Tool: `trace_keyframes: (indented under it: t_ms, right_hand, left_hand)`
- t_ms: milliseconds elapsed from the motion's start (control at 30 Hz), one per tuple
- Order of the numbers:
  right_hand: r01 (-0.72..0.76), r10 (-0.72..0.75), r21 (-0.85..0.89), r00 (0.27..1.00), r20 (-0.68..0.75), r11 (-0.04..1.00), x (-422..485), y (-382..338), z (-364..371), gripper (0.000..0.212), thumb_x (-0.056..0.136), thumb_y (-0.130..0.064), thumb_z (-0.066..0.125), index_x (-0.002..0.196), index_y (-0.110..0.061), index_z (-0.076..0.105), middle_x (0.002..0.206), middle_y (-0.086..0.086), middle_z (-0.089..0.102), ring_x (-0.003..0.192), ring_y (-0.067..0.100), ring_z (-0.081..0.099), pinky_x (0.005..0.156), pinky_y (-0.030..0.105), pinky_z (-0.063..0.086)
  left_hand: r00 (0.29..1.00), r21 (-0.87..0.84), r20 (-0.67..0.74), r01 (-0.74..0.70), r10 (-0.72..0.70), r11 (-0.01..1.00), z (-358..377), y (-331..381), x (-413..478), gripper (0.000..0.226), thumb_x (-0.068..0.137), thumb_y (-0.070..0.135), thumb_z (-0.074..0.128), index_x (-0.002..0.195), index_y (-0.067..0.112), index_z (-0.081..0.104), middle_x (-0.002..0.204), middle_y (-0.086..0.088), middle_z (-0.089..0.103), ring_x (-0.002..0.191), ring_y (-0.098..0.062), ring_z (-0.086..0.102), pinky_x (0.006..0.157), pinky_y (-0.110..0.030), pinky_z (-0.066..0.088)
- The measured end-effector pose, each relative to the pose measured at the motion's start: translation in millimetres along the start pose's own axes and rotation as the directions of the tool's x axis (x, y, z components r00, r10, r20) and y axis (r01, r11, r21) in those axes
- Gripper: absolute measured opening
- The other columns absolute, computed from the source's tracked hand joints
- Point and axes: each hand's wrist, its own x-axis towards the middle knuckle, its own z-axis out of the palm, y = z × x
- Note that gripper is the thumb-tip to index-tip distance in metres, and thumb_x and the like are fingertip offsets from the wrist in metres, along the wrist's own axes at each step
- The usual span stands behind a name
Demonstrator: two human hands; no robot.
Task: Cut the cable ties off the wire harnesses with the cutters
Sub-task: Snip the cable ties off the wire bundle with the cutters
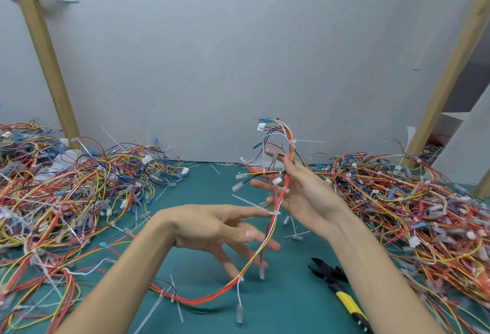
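A wire harness (262, 247) of red, yellow and white wires runs from the mat up through both hands. White cable ties sit on it, one at mid-height (274, 213) and one low down (240, 278). My right hand (305, 193) holds the upper part upright, with the wires caught between thumb and forefinger and the other fingers stretched out left. Lower down, my left hand (212, 227) has its fingers spread, and the harness passes across the fingertips. The cutters (335, 279), black-jawed with a yellow handle, lie on the green mat, partly under my right forearm.
Large tangled piles of harnesses lie on the left (66, 190) and right (413, 201) of the green mat (201, 185). Loose cut ties are scattered over the mat. A grey wall with wooden posts stands behind.
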Motion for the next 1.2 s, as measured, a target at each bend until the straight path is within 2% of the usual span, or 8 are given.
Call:
trace_keyframes:
  t_ms: [100,267,367,533,667,800,933,1200]
  right_hand:
    - [0.010,-0.011,0.027,1.000,0.027,1.000,0.9,1.2,-0.6,0.033,0.098,-0.034,0.045,0.128,-0.027,0.059,0.118,0.018,0.068,0.111,0.033,0.065,0.064,0.031,0.055]
    - [0.037,-0.038,0.030,0.999,0.034,0.999,1.8,1.3,-2.2,0.031,0.100,-0.033,0.044,0.125,-0.028,0.060,0.115,0.017,0.070,0.111,0.033,0.066,0.067,0.030,0.056]
    - [0.030,-0.030,0.016,0.999,0.022,0.999,2.2,2.4,-1.6,0.032,0.098,-0.035,0.045,0.126,-0.028,0.059,0.117,0.018,0.069,0.111,0.033,0.066,0.067,0.030,0.055]
    - [0.020,-0.020,0.004,1.000,0.011,1.000,2.2,4.3,0.2,0.040,0.092,-0.035,0.049,0.130,-0.025,0.056,0.118,0.018,0.068,0.110,0.034,0.066,0.067,0.030,0.054]
    - [0.017,-0.017,0.016,1.000,0.004,1.000,2.0,4.8,1.7,0.041,0.091,-0.035,0.049,0.130,-0.024,0.055,0.114,0.018,0.070,0.108,0.036,0.067,0.064,0.030,0.055]
    - [0.023,-0.023,-0.004,1.000,-0.013,1.000,2.5,7.5,1.0,0.033,0.098,-0.035,0.044,0.127,-0.025,0.056,0.096,0.007,0.075,0.107,0.035,0.067,0.065,0.029,0.054]
    - [0.016,-0.017,-0.039,1.000,-0.026,0.999,2.6,9.3,2.5,0.043,0.091,-0.040,0.049,0.131,-0.024,0.055,0.110,0.015,0.072,0.104,0.032,0.069,0.066,0.031,0.054]
    - [0.113,-0.125,-0.143,0.989,-0.084,0.983,5.0,14.3,4.7,0.040,0.085,-0.045,0.057,0.123,-0.033,0.059,0.105,0.004,0.075,0.094,0.026,0.073,0.062,0.023,0.054]
  left_hand:
    - [1.000,0.064,0.029,0.009,-0.011,0.998,0.9,0.2,2.1,0.050,0.102,0.013,0.047,0.147,0.028,0.031,0.135,-0.013,0.059,0.117,-0.035,0.060,0.090,-0.044,0.054]
    - [1.000,0.126,0.016,0.020,-0.023,0.992,4.8,4.4,3.3,0.040,0.101,0.013,0.050,0.139,0.016,0.043,0.116,-0.017,0.066,0.102,-0.033,0.064,0.093,-0.048,0.049]
    - [0.998,0.151,0.002,0.069,-0.070,0.986,7.0,8.4,3.4,0.032,0.099,0.015,0.054,0.130,0.007,0.050,0.106,-0.014,0.069,0.089,-0.022,0.068,0.087,-0.041,0.053]
    - [0.989,0.252,-0.015,0.149,-0.150,0.956,10.7,9.7,3.5,0.021,0.099,0.013,0.054,0.115,0.001,0.056,0.095,-0.006,0.072,0.092,-0.021,0.067,0.081,-0.034,0.056]
    - [0.989,0.248,0.022,0.133,-0.143,0.960,11.9,13.7,0.2,0.015,0.100,0.013,0.051,0.113,0.007,0.057,0.106,-0.024,0.069,0.094,-0.025,0.066,0.075,-0.027,0.058]
    - [0.989,0.254,0.087,0.097,-0.122,0.962,12.6,16.2,-2.0,0.017,0.103,0.011,0.045,0.115,0.011,0.058,0.114,-0.019,0.066,0.098,-0.023,0.068,0.075,-0.025,0.057]
    - [0.986,0.269,0.131,0.065,-0.103,0.961,13.8,18.4,-2.6,0.023,0.104,0.011,0.043,0.122,0.010,0.057,0.118,-0.018,0.065,0.105,-0.024,0.066,0.076,-0.026,0.058]
    - [0.979,0.224,0.202,-0.044,-0.002,0.973,28.0,36.1,-2.1,0.031,0.104,0.012,0.042,0.133,0.008,0.050,0.124,-0.024,0.061,0.108,-0.028,0.064,0.078,-0.028,0.058]
